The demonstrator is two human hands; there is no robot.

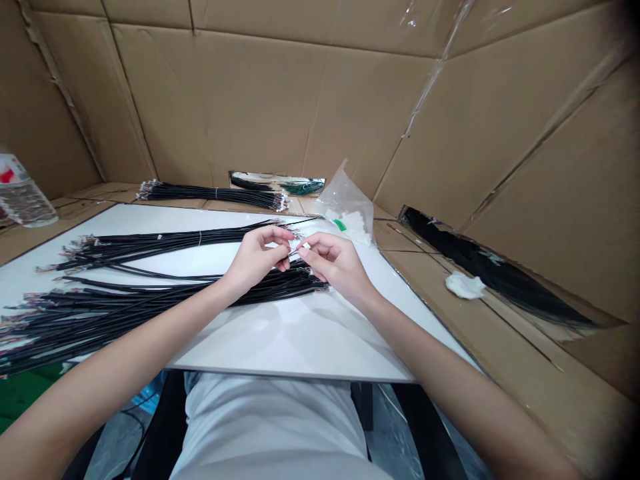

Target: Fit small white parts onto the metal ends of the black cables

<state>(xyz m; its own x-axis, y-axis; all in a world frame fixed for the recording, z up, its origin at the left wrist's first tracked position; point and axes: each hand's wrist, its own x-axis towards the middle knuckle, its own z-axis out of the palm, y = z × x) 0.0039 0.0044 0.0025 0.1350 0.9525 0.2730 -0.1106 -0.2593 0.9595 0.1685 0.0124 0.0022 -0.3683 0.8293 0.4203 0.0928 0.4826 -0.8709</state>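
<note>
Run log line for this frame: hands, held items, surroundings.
left hand: pinching thin black wire | right hand: pinching small white plastic piece | nearby: bundled long black cables on glossy white board

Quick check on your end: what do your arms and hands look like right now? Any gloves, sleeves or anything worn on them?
Your left hand and right hand are bare, with no gloves, rings or watch showing. Your left forearm and right forearm are uncovered. You're wearing a white top.

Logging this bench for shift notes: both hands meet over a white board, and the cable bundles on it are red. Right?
No: the cable bundles are black, not red, as the head view shows. The left hand and right hand do meet over the white board.
</note>
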